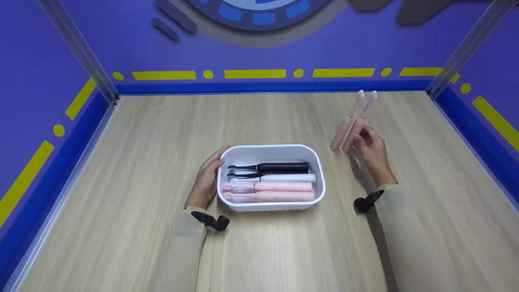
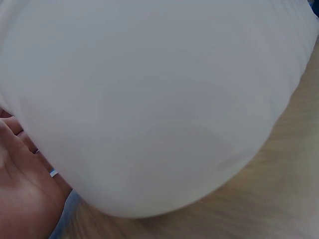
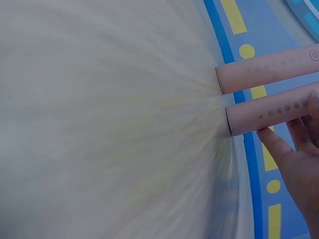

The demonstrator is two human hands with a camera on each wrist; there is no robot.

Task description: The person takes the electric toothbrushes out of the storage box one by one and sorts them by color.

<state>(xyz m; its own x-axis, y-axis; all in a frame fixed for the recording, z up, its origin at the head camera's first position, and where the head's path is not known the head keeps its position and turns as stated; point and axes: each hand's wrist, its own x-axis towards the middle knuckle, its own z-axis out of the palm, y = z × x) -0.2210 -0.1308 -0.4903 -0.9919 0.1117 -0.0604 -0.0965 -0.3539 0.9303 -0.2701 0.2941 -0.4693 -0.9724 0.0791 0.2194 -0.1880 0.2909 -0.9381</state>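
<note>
On the right of the table, two pink electric toothbrushes stand upright side by side, heads up. My right hand [image 1: 372, 153] pinches the handle of the right-hand pink toothbrush [image 1: 354, 132] between thumb and fingers. Its neighbour, the left pink toothbrush [image 1: 342, 132], stands just beside it, untouched. A white plastic bin [image 1: 267, 148] sits in the middle. Against the bin's left wall rests my left hand [image 1: 207, 178], fingers extended along the outside near the rim. Inside lie black toothbrushes [image 1: 284, 166], a white toothbrush [image 1: 288, 178] and two pink toothbrushes [image 1: 284, 196], heads to the left.
The wood-grain table [image 1: 259, 251] is bounded by blue-purple panels with yellow marks, at the back wall [image 1: 251, 56] and both sides. Metal posts [image 1: 79, 48] stand at the back corners. A small black camera [image 1: 217, 222] is strapped to each wrist.
</note>
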